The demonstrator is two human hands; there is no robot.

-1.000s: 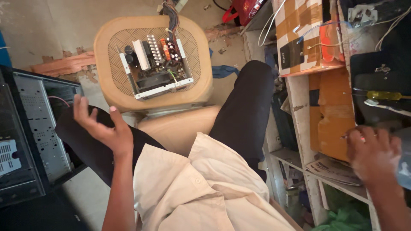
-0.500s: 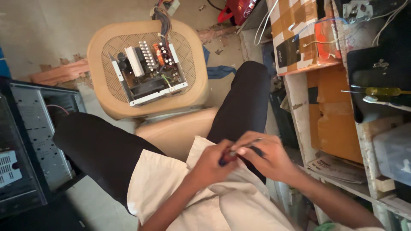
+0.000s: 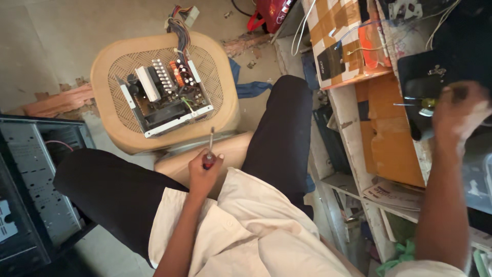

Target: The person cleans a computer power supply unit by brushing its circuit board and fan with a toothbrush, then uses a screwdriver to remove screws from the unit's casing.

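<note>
Left hand (image 3: 204, 172) closed in a fist round the red-handled steel screwdriver (image 3: 210, 143), held above the lap at about 6 o'clock from the open grey metal power-supply box (image 3: 164, 97). Slim bare shaft pointing up to 12 o'clock, tip just short of the stool's near rim. Probably best to keep the fist high on the handle, thumb on top, wrist straight and the shaft clear of the black trousers.

Right hand (image 3: 456, 110) stretched out to 2 o'clock at the wooden shelf (image 3: 389, 154), blurred. Cannot tell whether closed or spread. Lying just beside it at 9 o'clock, a yellow-and-green-handled screwdriver (image 3: 423, 104). Likely wise to slow that reach, given the loose wires and papers crowding the shelf.

Box lidless, thin folded sheet metal with sharp-looking edges. Inside, a dark circuit board packed with a finned aluminium heat sink, copper-coloured coils and small cylinders. Bundle of coloured cables trailing off at 12 o'clock.

Underneath, a rounded tan stool with a woven cane seat (image 3: 110, 123), smooth frame, open mesh centre. At 9 o'clock, a black and grey perforated steel computer case (image 3: 36, 169). At 1 o'clock, a taped brown cardboard box (image 3: 338, 46). Soft, creased cream shirt in the foreground.
</note>
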